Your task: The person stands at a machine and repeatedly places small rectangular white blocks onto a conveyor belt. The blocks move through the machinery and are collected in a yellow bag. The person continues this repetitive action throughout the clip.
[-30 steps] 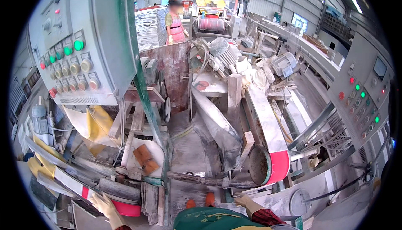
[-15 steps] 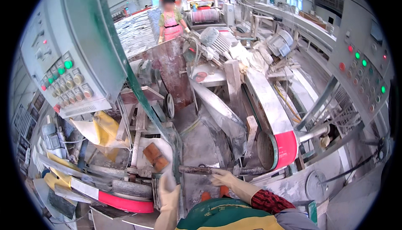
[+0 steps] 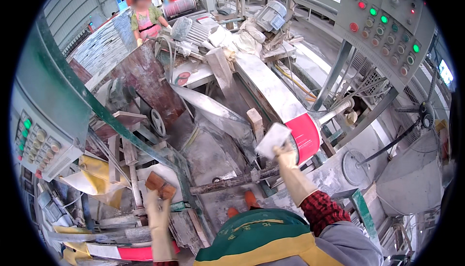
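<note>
My right hand (image 3: 286,158), in a pale glove, grips a flat whitish rectangular tile (image 3: 273,141) by its right edge. The tile is raised just left of the red end of a belt conveyor (image 3: 304,137). My left hand (image 3: 159,217), gloved alike, has its fingers apart and pointing away from me. Its fingertips are at the near edge of an orange-brown block (image 3: 161,185) with a dark line across it. Whether they touch the block I cannot tell. Under the block is a pale board (image 3: 178,174).
Control panels stand at left (image 3: 36,142) and right (image 3: 387,29). A dirty bar (image 3: 232,181) crosses before me. A second red-ended belt (image 3: 140,252) is at lower left, a black fan (image 3: 426,113) at right. Across the machinery stands another person (image 3: 145,21).
The view has turned right. My right hand has left the bar and now holds the tile by the red belt end. My left hand, beside a pale blur before, has moved to the orange-brown block.
</note>
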### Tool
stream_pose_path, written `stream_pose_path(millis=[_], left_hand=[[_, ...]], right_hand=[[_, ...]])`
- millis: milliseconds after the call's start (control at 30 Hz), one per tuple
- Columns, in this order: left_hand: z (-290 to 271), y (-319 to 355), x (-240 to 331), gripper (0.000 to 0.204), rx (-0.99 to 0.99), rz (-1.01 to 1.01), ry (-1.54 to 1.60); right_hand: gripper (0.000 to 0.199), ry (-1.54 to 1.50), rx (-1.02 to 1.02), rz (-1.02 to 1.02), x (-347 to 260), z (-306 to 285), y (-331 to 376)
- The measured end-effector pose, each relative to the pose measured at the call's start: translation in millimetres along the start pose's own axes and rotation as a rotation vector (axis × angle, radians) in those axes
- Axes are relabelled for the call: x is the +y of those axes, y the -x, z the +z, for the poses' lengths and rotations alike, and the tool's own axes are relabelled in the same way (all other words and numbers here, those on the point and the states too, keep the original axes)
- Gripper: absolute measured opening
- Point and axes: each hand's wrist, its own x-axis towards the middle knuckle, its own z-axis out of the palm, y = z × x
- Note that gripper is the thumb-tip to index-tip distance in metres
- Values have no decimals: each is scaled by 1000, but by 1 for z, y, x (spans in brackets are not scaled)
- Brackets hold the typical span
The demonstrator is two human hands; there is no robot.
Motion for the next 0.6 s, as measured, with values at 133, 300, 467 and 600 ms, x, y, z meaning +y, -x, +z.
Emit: stream_pose_path(millis=[133, 300, 467, 600], left_hand=[[-108, 46, -101, 60, 208, -411, -481], [-129, 125, -138, 62, 179, -968, -945], [-103, 119, -152, 59, 128, -1040, -1017], [-108, 136, -158, 58, 152, -1075, -1044]], right_hand=[[75, 148, 389, -95, 5, -56, -69], [74, 463, 446, -1, 22, -90, -127], [69, 567, 548, -143, 59, -133, -167], [69, 709, 508, 110, 5, -69, -140]])
